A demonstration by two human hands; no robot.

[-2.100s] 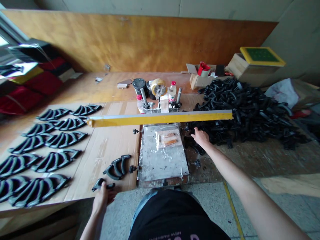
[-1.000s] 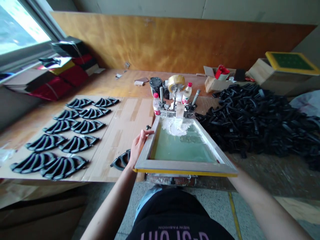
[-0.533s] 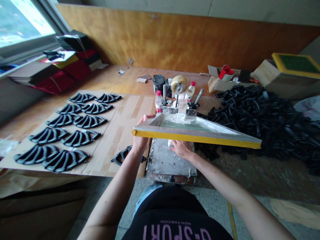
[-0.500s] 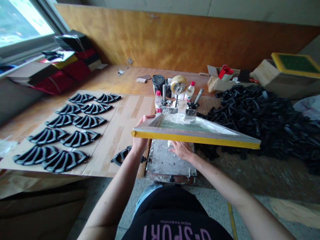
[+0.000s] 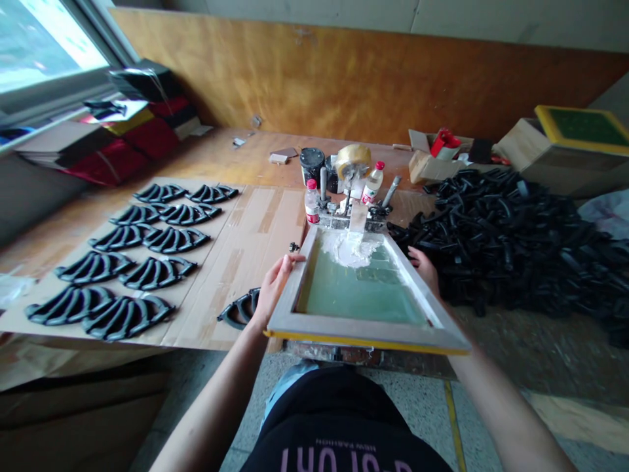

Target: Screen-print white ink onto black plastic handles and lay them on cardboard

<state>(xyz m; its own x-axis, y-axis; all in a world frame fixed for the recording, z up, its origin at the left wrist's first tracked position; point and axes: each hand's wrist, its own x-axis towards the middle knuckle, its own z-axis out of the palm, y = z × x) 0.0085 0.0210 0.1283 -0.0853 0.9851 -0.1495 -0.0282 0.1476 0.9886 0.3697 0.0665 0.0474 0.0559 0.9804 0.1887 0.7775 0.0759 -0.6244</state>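
Grey frame [image 5: 354, 330]: lies nearly flat in front of the person, yellow along its near edge; whether it touches anything beneath is hidden.
Green mesh [image 5: 358, 298]: stretched inside the frame, with white paste [image 5: 350, 252] smeared at the far end and a pale strip [image 5: 358, 217] standing behind the paste.
Left hand [image 5: 274, 287]: grasping the left side of the frame, one finger reaching onto the rim.
Right hand [image 5: 425, 267]: just beside the right side, fingers loosely extended; cannot tell whether they grip.
Black parts: a heap [image 5: 515, 242] right of the frame; one fan-shaped piece [image 5: 240, 308] left of it, partly behind the left arm; more fan shapes [image 5: 147, 272] farther left on cardboard [image 5: 246, 229].
Work at the frame: apparently raising or lowering it.
Next frame move: probably calls for steady support at both sides, keeping the paste undisturbed.
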